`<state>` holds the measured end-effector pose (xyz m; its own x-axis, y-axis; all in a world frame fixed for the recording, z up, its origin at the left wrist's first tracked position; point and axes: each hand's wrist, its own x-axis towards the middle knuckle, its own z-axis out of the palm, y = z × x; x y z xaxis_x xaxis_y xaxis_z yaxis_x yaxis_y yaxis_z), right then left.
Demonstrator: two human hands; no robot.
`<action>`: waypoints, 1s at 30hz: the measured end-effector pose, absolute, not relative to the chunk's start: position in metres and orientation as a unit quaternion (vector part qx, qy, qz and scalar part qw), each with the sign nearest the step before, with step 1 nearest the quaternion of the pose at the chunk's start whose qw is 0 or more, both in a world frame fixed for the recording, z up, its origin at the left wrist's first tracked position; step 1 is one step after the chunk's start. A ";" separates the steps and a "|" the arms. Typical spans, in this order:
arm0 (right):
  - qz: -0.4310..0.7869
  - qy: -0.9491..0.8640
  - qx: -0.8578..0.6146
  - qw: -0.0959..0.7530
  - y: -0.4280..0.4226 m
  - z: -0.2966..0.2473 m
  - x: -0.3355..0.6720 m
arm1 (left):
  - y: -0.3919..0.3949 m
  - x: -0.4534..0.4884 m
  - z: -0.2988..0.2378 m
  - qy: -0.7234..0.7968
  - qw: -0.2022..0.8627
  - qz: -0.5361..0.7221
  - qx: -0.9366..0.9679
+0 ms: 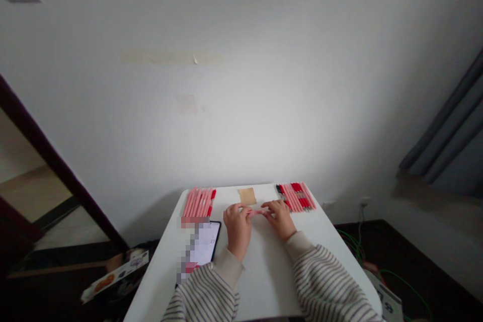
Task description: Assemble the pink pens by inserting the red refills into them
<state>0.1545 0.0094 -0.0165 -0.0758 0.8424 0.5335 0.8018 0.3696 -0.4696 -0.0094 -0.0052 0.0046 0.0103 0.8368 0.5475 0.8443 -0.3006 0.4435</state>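
Note:
My left hand (pixel 238 224) and my right hand (pixel 279 219) are both closed, fingertips pinching the two ends of a slim pink pen (pixel 258 212). It lies level between them, just above the white table or touching it; I cannot tell which. Fingers cover both its ends. Just beyond my hands a small tan paper square (pixel 247 195) lies flat. To the right, close to my right hand, is a row of pink pens (pixel 294 197) with red and black parts. Another row of pink pens (pixel 197 202) sits at the table's back left.
On the left of the white table (pixel 264 282) lies a tablet or phone (pixel 202 246) with a lit screen, partly blurred out. A white wall (pixel 241 110) rises behind the table. Green cables (pixel 352 244) and a box (pixel 390 302) are on the floor at right.

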 end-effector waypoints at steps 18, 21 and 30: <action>0.012 -0.759 -0.551 0.346 0.010 -0.017 0.156 | 0.001 -0.012 0.001 -0.586 0.039 -0.399 -0.704; 0.009 -0.752 -0.551 0.361 0.010 -0.018 0.157 | -0.001 -0.011 0.000 -0.598 0.036 -0.392 -0.698; 0.005 -0.732 -0.562 0.384 0.010 -0.017 0.158 | 0.000 -0.009 0.002 -0.610 0.014 -0.372 -0.700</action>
<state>0.1581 0.0103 -0.0167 -0.0729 0.8270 0.5574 0.8195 0.3682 -0.4391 -0.0094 -0.0003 0.0023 -0.0206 0.8426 0.5382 0.8635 -0.2563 0.4343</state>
